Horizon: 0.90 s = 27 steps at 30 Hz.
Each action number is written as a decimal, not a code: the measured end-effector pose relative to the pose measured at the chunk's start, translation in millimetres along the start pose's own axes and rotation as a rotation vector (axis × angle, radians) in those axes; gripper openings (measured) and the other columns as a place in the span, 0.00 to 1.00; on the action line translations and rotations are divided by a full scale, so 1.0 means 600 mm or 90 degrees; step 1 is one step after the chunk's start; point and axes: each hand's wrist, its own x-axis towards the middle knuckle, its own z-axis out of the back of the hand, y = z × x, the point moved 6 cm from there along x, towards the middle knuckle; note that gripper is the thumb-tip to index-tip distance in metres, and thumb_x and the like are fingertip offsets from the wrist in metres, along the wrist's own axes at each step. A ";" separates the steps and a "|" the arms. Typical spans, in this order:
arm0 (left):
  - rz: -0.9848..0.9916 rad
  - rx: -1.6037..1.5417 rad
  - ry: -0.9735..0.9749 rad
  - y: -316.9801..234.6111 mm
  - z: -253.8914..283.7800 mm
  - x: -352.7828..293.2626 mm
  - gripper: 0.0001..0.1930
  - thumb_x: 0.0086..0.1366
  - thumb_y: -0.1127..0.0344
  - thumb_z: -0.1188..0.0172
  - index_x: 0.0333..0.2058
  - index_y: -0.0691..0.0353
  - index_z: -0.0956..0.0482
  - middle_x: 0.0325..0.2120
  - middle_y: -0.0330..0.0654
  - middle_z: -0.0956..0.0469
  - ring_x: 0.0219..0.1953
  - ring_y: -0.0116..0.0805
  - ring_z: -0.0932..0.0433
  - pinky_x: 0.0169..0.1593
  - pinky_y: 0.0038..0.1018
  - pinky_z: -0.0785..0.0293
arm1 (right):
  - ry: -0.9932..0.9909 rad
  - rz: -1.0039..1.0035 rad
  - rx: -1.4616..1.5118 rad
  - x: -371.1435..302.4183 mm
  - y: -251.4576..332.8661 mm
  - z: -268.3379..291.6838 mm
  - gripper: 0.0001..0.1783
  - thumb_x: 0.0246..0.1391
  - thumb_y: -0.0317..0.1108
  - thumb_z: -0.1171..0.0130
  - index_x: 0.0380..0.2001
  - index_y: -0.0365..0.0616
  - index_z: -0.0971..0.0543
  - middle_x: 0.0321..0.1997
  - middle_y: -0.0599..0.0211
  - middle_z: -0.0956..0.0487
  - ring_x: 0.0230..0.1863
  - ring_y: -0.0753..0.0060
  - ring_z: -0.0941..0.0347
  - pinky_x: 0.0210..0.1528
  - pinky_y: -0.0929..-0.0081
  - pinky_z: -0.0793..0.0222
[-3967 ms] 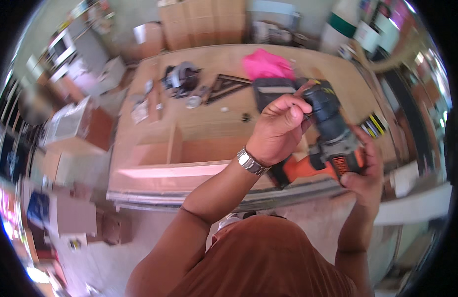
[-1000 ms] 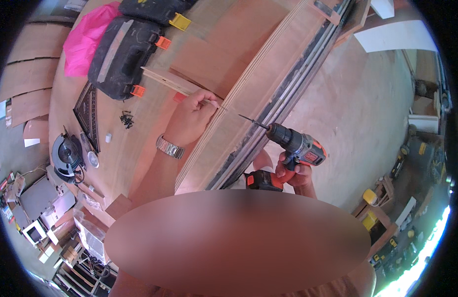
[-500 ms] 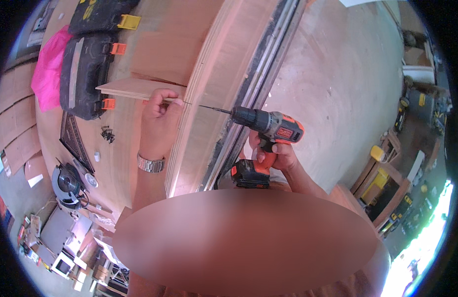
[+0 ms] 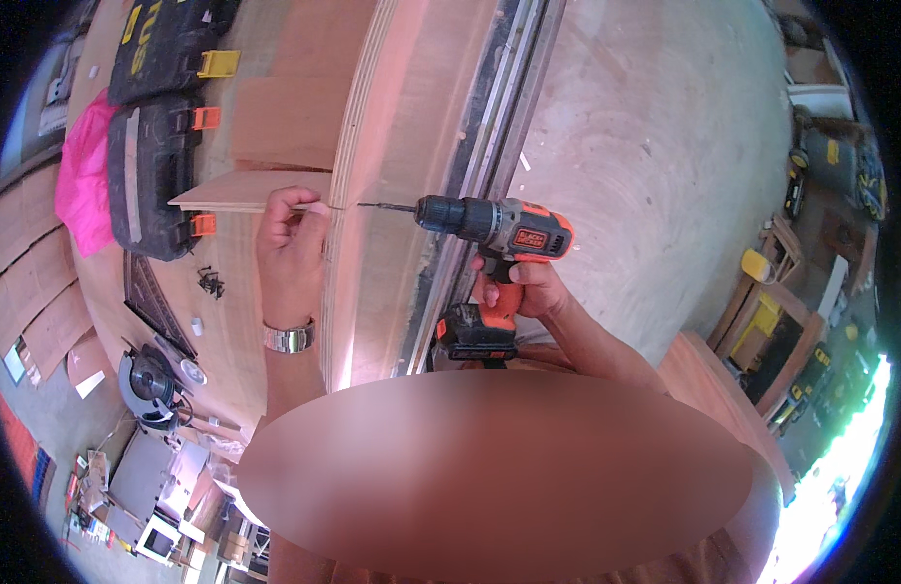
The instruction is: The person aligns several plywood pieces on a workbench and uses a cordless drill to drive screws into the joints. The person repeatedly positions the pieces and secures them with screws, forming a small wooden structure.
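My right hand (image 4: 530, 288) grips the handle of a black and orange cordless drill (image 4: 514, 229), a finger by its trigger. The thin drill bit (image 4: 387, 206) points left, its tip a little short of the layered edge of a long plywood panel (image 4: 358, 107). Just across that edge, my left hand (image 4: 293, 234), with a metal watch (image 4: 289, 337) on the wrist, is closed with finger and thumb on the near edge of a smaller plywood board (image 4: 241, 189). This board meets the long panel at an angle. The fingers hide part of their contact.
Black tool cases (image 4: 156, 175) and a pink bag (image 4: 83, 185) lie at the left. Nearer are a pile of dark screws (image 4: 210, 282), a black square (image 4: 156, 307) and a circular saw (image 4: 150, 382). Metal rails (image 4: 509, 97) run beside the panel. Wooden frames (image 4: 762, 331) stand at the right.
The whole view has shifted, with the hands and panel now further left in the picture. The drill is held more level. Both hands keep their grips.
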 end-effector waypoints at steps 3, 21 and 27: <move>-0.002 -0.013 -0.005 0.001 -0.002 0.000 0.06 0.66 0.70 0.43 0.41 0.60 0.26 0.24 0.27 0.31 0.25 0.15 0.36 0.28 0.17 0.40 | 0.011 -0.005 0.015 0.002 -0.001 -0.007 0.27 0.44 0.39 0.36 0.47 0.36 0.25 0.31 0.61 0.20 0.28 0.67 0.23 0.39 0.67 0.28; -0.100 0.066 -0.022 -0.016 0.003 -0.007 0.06 0.64 0.71 0.44 0.39 0.60 0.29 0.24 0.36 0.27 0.24 0.21 0.29 0.28 0.22 0.32 | 0.039 -0.058 0.051 0.006 0.003 -0.020 0.29 0.46 0.37 0.36 0.51 0.39 0.30 0.46 0.62 0.23 0.33 0.62 0.25 0.39 0.59 0.28; -0.114 0.122 0.025 -0.019 0.006 0.004 0.09 0.63 0.70 0.44 0.41 0.61 0.32 0.25 0.49 0.22 0.26 0.48 0.19 0.30 0.37 0.25 | 0.084 -0.097 0.034 0.009 0.012 -0.027 0.28 0.46 0.37 0.39 0.52 0.39 0.30 0.51 0.64 0.25 0.33 0.62 0.27 0.40 0.59 0.31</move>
